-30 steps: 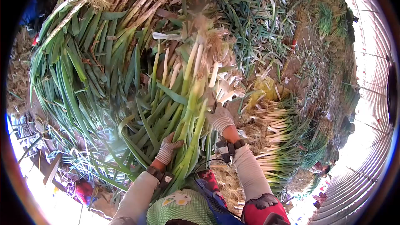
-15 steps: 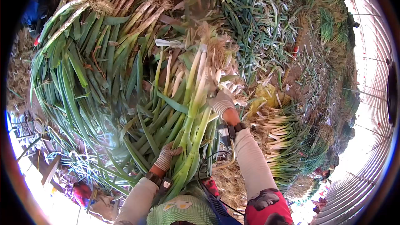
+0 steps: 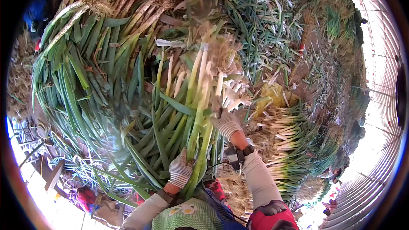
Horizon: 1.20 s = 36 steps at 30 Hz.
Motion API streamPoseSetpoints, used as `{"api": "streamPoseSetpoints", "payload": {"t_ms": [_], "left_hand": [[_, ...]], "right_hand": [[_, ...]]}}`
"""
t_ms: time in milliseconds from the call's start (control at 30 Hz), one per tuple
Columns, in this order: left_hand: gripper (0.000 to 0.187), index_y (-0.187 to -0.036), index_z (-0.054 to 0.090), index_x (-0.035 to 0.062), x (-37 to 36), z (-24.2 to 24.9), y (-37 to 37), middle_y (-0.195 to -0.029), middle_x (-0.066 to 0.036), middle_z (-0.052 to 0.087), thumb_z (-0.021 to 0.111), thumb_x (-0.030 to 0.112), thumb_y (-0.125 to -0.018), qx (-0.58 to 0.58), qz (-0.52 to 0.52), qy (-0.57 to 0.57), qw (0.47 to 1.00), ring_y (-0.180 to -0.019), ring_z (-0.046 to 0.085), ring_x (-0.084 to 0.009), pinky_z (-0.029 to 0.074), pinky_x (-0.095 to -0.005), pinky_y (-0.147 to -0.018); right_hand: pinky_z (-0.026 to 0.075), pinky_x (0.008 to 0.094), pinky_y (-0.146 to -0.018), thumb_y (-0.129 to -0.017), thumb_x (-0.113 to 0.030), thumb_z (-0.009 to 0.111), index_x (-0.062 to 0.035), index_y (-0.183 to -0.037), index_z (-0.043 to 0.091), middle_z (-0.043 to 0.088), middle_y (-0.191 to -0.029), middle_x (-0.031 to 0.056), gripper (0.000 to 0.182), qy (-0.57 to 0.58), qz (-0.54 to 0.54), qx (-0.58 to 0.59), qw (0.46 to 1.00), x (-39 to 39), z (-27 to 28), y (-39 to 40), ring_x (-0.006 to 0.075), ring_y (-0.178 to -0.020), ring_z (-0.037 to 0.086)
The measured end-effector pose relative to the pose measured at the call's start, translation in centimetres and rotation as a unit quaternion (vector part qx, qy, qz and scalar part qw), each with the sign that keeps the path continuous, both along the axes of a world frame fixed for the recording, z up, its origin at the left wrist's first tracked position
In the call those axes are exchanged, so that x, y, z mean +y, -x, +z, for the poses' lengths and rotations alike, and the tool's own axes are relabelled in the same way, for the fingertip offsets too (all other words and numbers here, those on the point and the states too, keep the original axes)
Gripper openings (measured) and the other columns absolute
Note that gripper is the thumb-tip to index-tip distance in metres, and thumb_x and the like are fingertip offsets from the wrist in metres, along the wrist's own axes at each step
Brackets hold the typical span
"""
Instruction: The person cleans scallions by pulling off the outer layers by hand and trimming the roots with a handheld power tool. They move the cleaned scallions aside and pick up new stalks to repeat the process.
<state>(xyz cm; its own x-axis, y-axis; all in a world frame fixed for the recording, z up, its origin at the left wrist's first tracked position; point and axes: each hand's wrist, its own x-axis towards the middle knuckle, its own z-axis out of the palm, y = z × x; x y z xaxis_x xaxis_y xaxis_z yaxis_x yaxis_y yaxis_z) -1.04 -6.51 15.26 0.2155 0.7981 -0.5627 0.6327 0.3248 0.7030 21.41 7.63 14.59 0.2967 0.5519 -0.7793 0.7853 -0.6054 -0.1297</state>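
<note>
My left hand (image 3: 181, 169), in a striped glove, is closed around the lower green part of a few long leeks (image 3: 198, 121) just in front of my body. Their white shafts and bushy roots point away from me. To the right, my gloved right hand (image 3: 227, 123) has its fingers closed at the shaft of the right-hand leek, partly blurred there. Peeled white scraps (image 3: 234, 95) lie just beyond that hand. Under and beside the held stalks lie more leeks (image 3: 170, 74) with broad green leaves.
A large heap of unpeeled leeks (image 3: 91, 59) fills the left. Cleaned leeks (image 3: 285, 145) lie in a row at right, near a yellow bag (image 3: 272, 96). Leaf trimmings (image 3: 260, 21) cover the ground behind. A ribbed translucent wall (image 3: 379, 145) curves along the far right.
My right hand has moved down along the leek, towards my body. My left hand has shifted slightly right and lower, still around the stalks.
</note>
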Motion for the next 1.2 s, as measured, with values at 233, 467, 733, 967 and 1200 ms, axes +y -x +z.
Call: {"api": "streamPoseSetpoints", "payload": {"t_ms": [233, 467, 733, 967, 1200], "left_hand": [[0.057, -0.134, 0.04, 0.0034, -6.6, 0.6, -2.1, -0.095, -0.022, 0.061, 0.057, 0.021, -0.082, 0.086, -0.115, 0.074, 0.987, -0.074, 0.062, -0.0394, 0.05, -0.0501, -0.066], [0.054, -0.133, 0.042, 0.0043, -7.1, -1.2, -0.2, -0.103, -0.027, 0.062, 0.053, 0.026, -0.085, 0.019, -0.106, 0.214, 0.971, -0.09, 0.061, -0.0424, 0.048, -0.0494, -0.08], [0.044, -0.121, 0.058, 0.0106, 21.5, 5.0, 20.0, -0.121, -0.014, 0.059, 0.066, 0.021, -0.079, 0.207, -0.035, -0.208, 0.955, -0.105, 0.059, -0.0249, 0.049, -0.037, -0.088], [0.093, -0.148, 0.014, 0.01, 47.1, 4.2, 37.0, -0.152, -0.015, 0.018, 0.062, 0.004, -0.068, 0.551, -0.049, -0.306, 0.775, -0.136, 0.024, -0.0388, 0.025, -0.0464, -0.112], [0.092, -0.15, 0.011, 0.0096, 57.2, 0.4, 35.7, -0.152, -0.018, 0.021, 0.065, 0.01, -0.075, 0.344, -0.115, -0.258, 0.895, -0.134, 0.033, -0.0363, 0.031, -0.0388, -0.11]], "right_hand": [[0.05, 0.0422, -0.08, -0.081, -0.035, 0.064, 0.0081, -0.115, 0.05, 0.064, -0.085, 0.0286, 0.056, 0.021, -0.046, 0.032, 0.998, -3.6, -0.2, -1.7, 0.0382, -0.084, 0.064], [0.05, 0.0432, -0.075, -0.078, -0.038, 0.068, 0.0035, -0.114, 0.051, 0.064, -0.093, 0.0257, 0.057, -0.078, -0.125, 0.043, 0.988, -8.3, 1.2, 1.3, 0.0418, -0.086, 0.062], [0.05, 0.0404, -0.062, -0.075, -0.039, 0.073, 0.0031, -0.108, 0.05, 0.065, -0.08, 0.0188, 0.058, -0.115, -0.076, 0.165, 0.977, -9.4, 3.9, 7.2, 0.0328, -0.07, 0.063], [0.049, 0.044, -0.071, -0.076, -0.037, 0.072, -0.0011, -0.13, 0.043, 0.064, -0.09, 0.0235, 0.071, -0.017, -0.032, 0.185, 0.982, -9.8, 7.2, 13.2, 0.0373, -0.085, 0.063], [0.047, 0.0421, -0.071, -0.082, -0.032, 0.065, -0.0032, -0.123, 0.051, 0.061, -0.096, 0.0092, 0.052, 0.04, -0.093, 0.258, 0.961, -6.8, 11.4, 18.9, 0.0278, -0.079, 0.056]]}}
